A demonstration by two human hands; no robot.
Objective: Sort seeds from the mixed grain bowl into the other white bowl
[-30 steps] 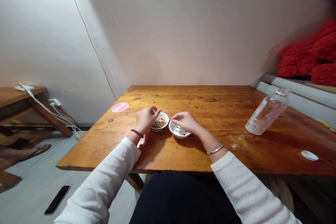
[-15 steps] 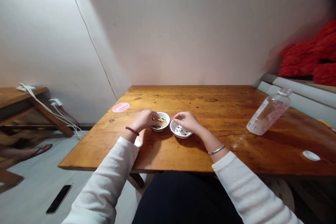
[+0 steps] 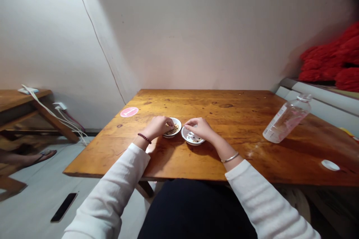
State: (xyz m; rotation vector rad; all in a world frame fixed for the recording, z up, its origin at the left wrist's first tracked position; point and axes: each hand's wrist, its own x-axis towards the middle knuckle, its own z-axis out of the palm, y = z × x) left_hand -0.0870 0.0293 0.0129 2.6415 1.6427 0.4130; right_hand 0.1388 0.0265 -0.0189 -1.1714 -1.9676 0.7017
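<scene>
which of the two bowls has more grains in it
The left bowl, at the left hand: grains spread thickly inside, while the right bowl, at the right hand, shows mostly white with scattered bits.

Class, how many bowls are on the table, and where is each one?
2. The left bowl is by the left hand; the right bowl is by the right hand. No others show.
</scene>
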